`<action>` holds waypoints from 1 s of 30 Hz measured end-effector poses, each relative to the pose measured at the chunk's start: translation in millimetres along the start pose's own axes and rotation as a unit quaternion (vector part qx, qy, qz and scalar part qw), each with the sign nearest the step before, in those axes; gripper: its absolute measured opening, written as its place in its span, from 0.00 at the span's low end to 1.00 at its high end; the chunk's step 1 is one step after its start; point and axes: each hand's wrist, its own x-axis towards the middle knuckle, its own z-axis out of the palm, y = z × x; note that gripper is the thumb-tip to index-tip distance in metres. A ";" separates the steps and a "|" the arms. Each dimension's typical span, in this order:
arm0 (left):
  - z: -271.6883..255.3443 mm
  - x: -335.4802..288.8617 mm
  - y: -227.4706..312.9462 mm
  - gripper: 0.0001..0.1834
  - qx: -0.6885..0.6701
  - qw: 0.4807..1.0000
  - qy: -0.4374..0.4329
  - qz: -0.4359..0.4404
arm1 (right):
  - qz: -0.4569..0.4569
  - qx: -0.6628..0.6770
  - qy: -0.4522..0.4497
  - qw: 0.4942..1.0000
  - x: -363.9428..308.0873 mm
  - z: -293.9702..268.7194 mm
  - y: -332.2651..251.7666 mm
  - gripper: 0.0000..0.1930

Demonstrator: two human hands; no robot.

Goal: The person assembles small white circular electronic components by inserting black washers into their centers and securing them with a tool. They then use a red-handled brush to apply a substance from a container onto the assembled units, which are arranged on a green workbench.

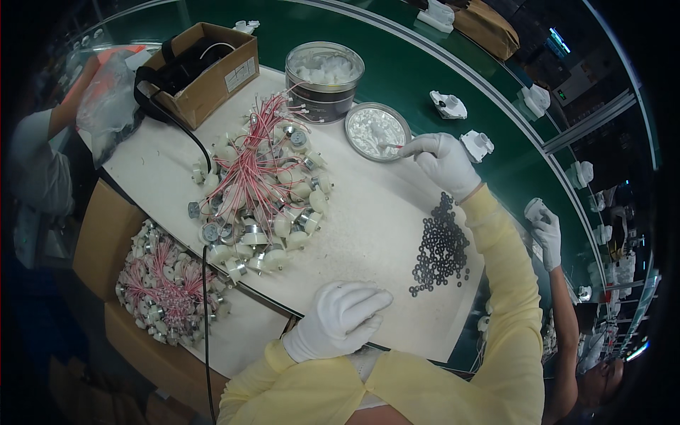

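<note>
My right hand (443, 163), in a white glove, is closed in a pinch on a thin stick (392, 146). The stick's tip reaches over a round metal lid (350, 139) smeared with a white, grease-like paste (375, 127). Near the table's front edge is my gloved left hand (336, 319), its fingers curled together; whatever they hold, if anything, is hidden. A spread of small black rings (440, 244) lies below my right wrist. Left of centre, many small motors (255, 234) with pink and white wires (248, 173) are heaped on the white tabletop (361, 219).
Behind the lid stands an open tin (324, 99) of white paste. Cardboard boxes (237, 74) (106, 234) stand far left and lower left, the latter full of wired motors. White housings (448, 105) sit on the green conveyor (397, 64). Co-workers' hands (545, 230) show at both sides.
</note>
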 end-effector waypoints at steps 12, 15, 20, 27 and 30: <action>-2.8 1.5 3.4 0.19 0.037 0.999 -0.015 0.001 | 0.168 0.444 0.127 0.871 -74.9 -70.8 -55.0 0.14; 3.8 1.2 2.8 0.20 0.060 0.998 -0.006 0.011 | 0.121 0.462 0.163 0.863 -132.4 -98.6 -63.2 0.15; 5.3 -9.9 2.2 0.21 0.075 0.996 -0.037 -0.031 | 0.116 0.352 0.317 0.873 -243.1 -138.3 -81.7 0.17; 13.0 -14.7 8.3 0.20 0.110 0.988 -0.032 -0.103 | 0.322 0.173 0.395 0.843 -350.6 -133.8 -57.7 0.17; 19.9 -18.0 8.7 0.18 0.127 0.984 -0.002 -0.128 | 0.340 0.200 0.383 0.835 -341.5 -114.3 -47.9 0.16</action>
